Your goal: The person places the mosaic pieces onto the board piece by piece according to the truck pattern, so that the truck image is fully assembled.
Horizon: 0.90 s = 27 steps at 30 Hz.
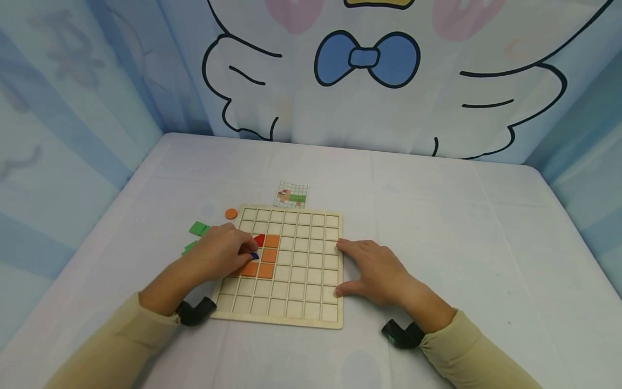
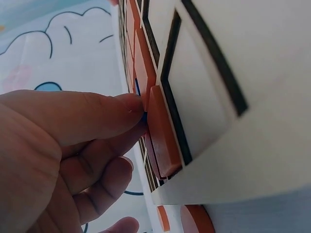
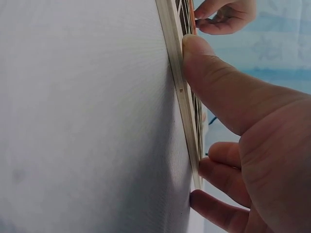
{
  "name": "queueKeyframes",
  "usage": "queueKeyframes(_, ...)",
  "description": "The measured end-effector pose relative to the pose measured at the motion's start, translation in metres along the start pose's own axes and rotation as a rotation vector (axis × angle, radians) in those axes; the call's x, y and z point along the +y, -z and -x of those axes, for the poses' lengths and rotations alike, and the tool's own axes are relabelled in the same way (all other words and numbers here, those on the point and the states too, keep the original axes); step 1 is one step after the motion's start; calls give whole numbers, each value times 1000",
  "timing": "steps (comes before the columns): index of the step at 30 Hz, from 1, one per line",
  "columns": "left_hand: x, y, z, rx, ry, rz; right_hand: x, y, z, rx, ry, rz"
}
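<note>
A wooden grid board (image 1: 301, 292) lies on the table with orange square tiles (image 1: 265, 270) and a red piece (image 1: 259, 240) in its left cells. Over those cells my left hand (image 1: 218, 254) pinches a small blue piece (image 1: 255, 256) between thumb and finger. The left wrist view shows the thumb and finger of my left hand (image 2: 82, 141) beside raised orange tiles (image 2: 163, 131), the blue piece mostly hidden. My right hand (image 1: 376, 273) touches the board's right edge with thumb and fingers spread; in the right wrist view, my right hand (image 3: 262, 141) has its thumb on the rim (image 3: 181, 90).
Green tiles (image 1: 198, 228) and an orange round piece (image 1: 231, 214) lie left of the board. A small printed card (image 1: 291, 195) with a coloured grid picture lies behind it. A patterned curtain (image 1: 364, 108) hangs behind the white table (image 1: 437, 216).
</note>
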<state>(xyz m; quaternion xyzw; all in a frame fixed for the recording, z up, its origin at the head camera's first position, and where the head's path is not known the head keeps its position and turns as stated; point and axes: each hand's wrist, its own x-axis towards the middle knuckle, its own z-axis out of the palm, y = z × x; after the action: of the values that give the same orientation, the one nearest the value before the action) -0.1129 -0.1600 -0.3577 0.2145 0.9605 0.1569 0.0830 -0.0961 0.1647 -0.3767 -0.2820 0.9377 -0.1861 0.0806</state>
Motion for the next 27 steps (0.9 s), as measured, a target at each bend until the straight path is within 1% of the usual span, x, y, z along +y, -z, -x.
queueKeyframes(4,0,1,1,1,2,18,0,0,0,0,1,-2)
queueKeyframes(7,0,5,3,6,4,23,0,0,0,2,4,-1)
queueKeyframes(12,-1,14,9,23,31,8,0,1,0,2,4,1)
queueKeyframes(16,-4,18,13,39,55,14,0,1,1,0,3,2)
queueKeyframes(23,-10,21,21,41,149,32,0,1,1,-2,5,-6)
queueKeyframes(27,-14,22,26,45,189,44,0,0,2,-2,8,-4)
